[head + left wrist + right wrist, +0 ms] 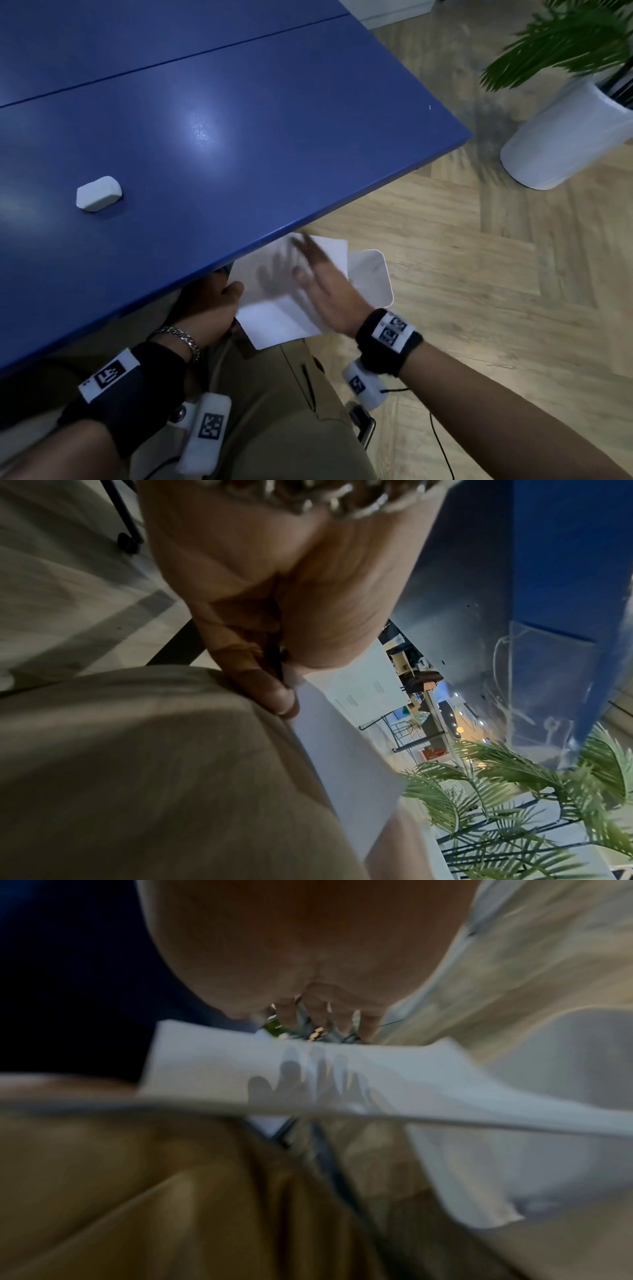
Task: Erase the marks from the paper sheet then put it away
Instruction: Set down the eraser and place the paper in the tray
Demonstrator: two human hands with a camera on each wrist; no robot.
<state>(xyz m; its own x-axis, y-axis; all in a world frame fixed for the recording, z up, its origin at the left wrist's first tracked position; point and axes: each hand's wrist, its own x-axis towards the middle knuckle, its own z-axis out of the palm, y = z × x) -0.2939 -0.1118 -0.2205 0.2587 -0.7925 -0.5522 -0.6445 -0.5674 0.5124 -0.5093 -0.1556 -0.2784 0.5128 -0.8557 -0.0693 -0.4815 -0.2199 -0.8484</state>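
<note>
The white paper sheet (274, 308) hangs below the blue table's near edge, over my lap. It has a crease across it, and I can make out no marks on it. My left hand (222, 298) pinches its left edge between thumb and fingers (274, 693), and the sheet (342, 764) runs away from them. My right hand (318, 277) is blurred, with straight, spread fingers just over the sheet (308, 1074), where it casts a shadow. A white eraser (99, 193) lies alone on the blue table (274, 120), far left of both hands.
A white rounded-corner object (375, 277) sits under the sheet's right side, near the floor. A white plant pot (565, 137) with a green palm stands on the wooden floor at the right. My tan trousers (274, 411) fill the bottom of the view.
</note>
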